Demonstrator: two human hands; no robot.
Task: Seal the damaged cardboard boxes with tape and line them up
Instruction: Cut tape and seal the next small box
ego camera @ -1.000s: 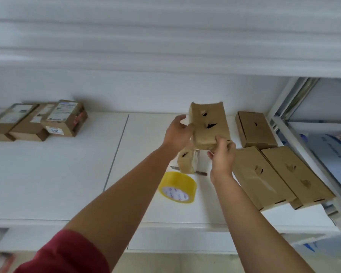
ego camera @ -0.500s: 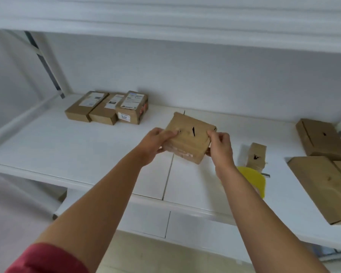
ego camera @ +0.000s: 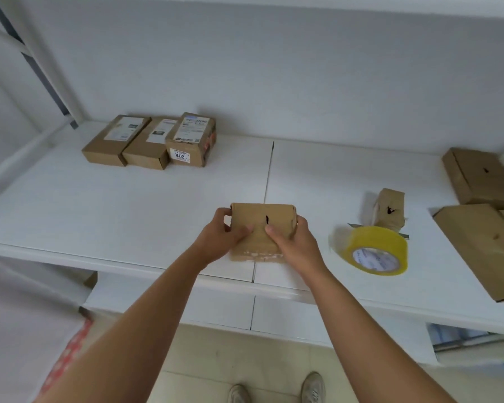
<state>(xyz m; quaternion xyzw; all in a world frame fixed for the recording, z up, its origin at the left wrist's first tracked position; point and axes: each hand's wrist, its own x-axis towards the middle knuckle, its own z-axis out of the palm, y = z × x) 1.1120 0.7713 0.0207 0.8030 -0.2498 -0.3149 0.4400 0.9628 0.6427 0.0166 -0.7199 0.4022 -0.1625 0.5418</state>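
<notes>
With my left hand [ego camera: 221,237] and right hand [ego camera: 291,242] both in a closed grip on the torn box [ego camera: 262,225] at centre frame, near the shelf [ego camera: 128,216] front edge, I judge it could tip off while I reach right for the tape roll [ego camera: 373,251].

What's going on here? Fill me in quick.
A person is holding a small cardboard box with both hands, the left hand and right hand gripping its sides, low over the white shelf. The box has a dark slit in its top. A yellow tape roll lies to the right, beside another small torn box. More plain boxes sit at the far right. Three labelled boxes stand side by side at the back left.
</notes>
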